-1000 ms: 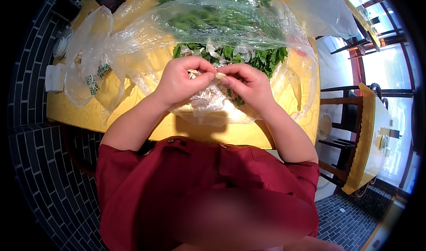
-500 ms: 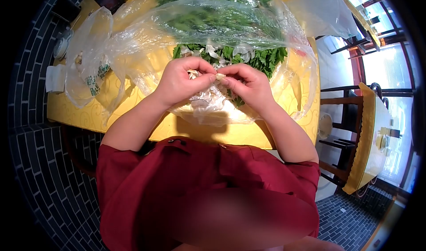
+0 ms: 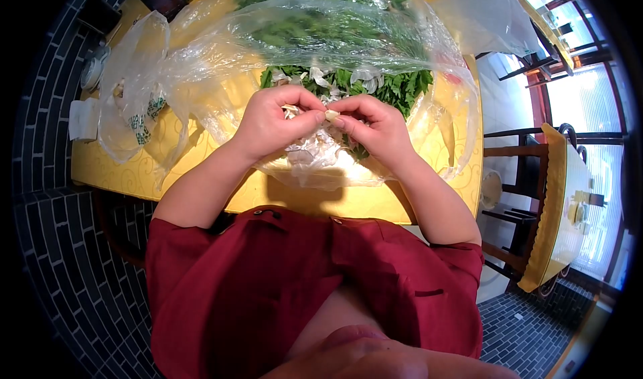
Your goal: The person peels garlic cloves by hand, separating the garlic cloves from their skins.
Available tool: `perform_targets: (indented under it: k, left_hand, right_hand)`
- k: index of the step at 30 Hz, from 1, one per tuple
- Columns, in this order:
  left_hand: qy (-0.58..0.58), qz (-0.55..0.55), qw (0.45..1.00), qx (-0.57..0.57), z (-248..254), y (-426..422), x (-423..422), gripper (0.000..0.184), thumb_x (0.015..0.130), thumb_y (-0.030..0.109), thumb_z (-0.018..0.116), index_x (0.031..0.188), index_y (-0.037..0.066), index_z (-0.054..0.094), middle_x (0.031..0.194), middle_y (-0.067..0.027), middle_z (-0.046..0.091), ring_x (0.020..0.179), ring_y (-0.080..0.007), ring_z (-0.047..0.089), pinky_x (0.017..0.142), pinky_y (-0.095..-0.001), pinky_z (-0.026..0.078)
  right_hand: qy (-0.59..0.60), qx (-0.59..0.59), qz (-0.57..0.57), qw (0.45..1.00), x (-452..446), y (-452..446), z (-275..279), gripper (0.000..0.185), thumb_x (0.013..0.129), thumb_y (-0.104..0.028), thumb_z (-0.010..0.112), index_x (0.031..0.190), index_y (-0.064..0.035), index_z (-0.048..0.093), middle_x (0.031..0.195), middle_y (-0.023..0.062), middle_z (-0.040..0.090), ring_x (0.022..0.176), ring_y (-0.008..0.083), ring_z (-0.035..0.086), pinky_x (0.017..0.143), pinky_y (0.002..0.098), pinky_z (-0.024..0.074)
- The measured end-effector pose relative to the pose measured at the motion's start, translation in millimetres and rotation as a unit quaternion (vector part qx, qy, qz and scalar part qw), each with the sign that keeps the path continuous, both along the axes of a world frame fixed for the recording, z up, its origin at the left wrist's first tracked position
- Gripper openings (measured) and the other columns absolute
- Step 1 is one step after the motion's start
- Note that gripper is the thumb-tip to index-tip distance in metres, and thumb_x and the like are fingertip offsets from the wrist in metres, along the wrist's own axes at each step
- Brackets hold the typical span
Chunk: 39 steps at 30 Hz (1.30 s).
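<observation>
A small pale garlic clove [image 3: 331, 115] is pinched between the fingertips of both hands, above the near part of the table. My left hand [image 3: 281, 121] is closed, thumb and forefinger meeting at the clove. From the other side my right hand [image 3: 375, 124] grips it the same way. Beneath the hands lies a heap of papery garlic skins [image 3: 311, 148] on clear plastic. Just beyond, leafy green herbs [image 3: 408, 91] stick out of a large transparent plastic bag [image 3: 321, 34], with a few skins scattered on the leaves.
A clear bag with green print [image 3: 137, 121] lies on the left of the yellow-covered table [image 3: 107, 171]. Near it stand a white box [image 3: 84, 119] and stacked dishes [image 3: 92, 74]. Chairs and another table [image 3: 559, 205] are at the right, and a brick wall [image 3: 53, 178] at the left.
Both hands stay in almost the same place, still pinching the clove, which shows slightly turned between the fingertips. The bags and herbs have not moved.
</observation>
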State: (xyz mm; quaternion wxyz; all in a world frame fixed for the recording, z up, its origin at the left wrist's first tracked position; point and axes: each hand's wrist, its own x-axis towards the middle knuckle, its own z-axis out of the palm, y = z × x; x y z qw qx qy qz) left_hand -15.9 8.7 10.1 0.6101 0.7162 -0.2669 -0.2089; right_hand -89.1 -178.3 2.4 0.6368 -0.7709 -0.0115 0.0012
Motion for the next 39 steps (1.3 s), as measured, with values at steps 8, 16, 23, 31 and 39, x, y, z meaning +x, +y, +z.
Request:
perform_targets:
  k: [8, 16, 23, 31, 39]
  left_hand:
    - [0.007, 0.001, 1.000, 0.010, 0, 0, 0, 0.008, 0.079, 0.005, 0.065, 0.084, -0.001, 0.065, 0.077, -0.0024, 0.063, 0.069, -0.0066, 0.056, 0.061, -0.0206, 0.046]
    - [-0.016, 0.009, 1.000, 0.004, -2, 0, 0, 0.009, 0.076, 0.008, 0.066, 0.081, 0.001, 0.066, 0.075, -0.0035, 0.063, 0.069, -0.0088, 0.058, 0.063, -0.0232, 0.046]
    - [-0.103, 0.007, 0.994, 0.034, -2, 0, -1, 0.007, 0.074, 0.007, 0.064, 0.080, 0.002, 0.064, 0.075, -0.0030, 0.062, 0.072, -0.0095, 0.057, 0.066, -0.0240, 0.045]
    - [-0.125, 0.014, 0.991, 0.040, -2, -2, -2, 0.007, 0.074, 0.005, 0.061, 0.080, 0.002, 0.061, 0.076, -0.0023, 0.060, 0.072, -0.0095, 0.055, 0.067, -0.0244, 0.045]
    - [-0.110, 0.035, 0.993, -0.004, -6, -3, 0, 0.014, 0.076, 0.002, 0.062, 0.090, 0.001, 0.061, 0.085, -0.0029, 0.060, 0.076, -0.0091, 0.055, 0.070, -0.0237, 0.045]
  right_hand:
    - [0.004, -0.005, 0.004, 1.000, 1, -1, -2, 0.020, 0.082, -0.011, 0.067, 0.100, -0.0036, 0.065, 0.088, 0.0019, 0.064, 0.074, 0.0064, 0.057, 0.064, 0.0208, 0.0465]
    - [0.064, 0.050, 0.001, 0.997, -1, 0, 3, 0.018, 0.082, -0.010, 0.066, 0.099, -0.0027, 0.066, 0.088, 0.0025, 0.065, 0.076, 0.0082, 0.058, 0.068, 0.0220, 0.0471]
    - [0.064, 0.019, 0.014, 0.998, -1, 1, 7, 0.018, 0.082, -0.008, 0.066, 0.099, -0.0011, 0.065, 0.088, 0.0033, 0.064, 0.076, 0.0077, 0.057, 0.066, 0.0219, 0.0464]
    - [0.074, 0.165, 0.032, 0.983, -1, -1, 3, 0.022, 0.083, -0.007, 0.064, 0.104, -0.0010, 0.061, 0.088, 0.0040, 0.063, 0.076, 0.0073, 0.057, 0.064, 0.0205, 0.0460]
    - [0.106, 0.298, 0.036, 0.948, 3, -4, 0, 0.017, 0.085, -0.005, 0.062, 0.100, -0.0007, 0.056, 0.084, 0.0055, 0.063, 0.061, 0.0034, 0.049, 0.052, 0.0161, 0.0380]
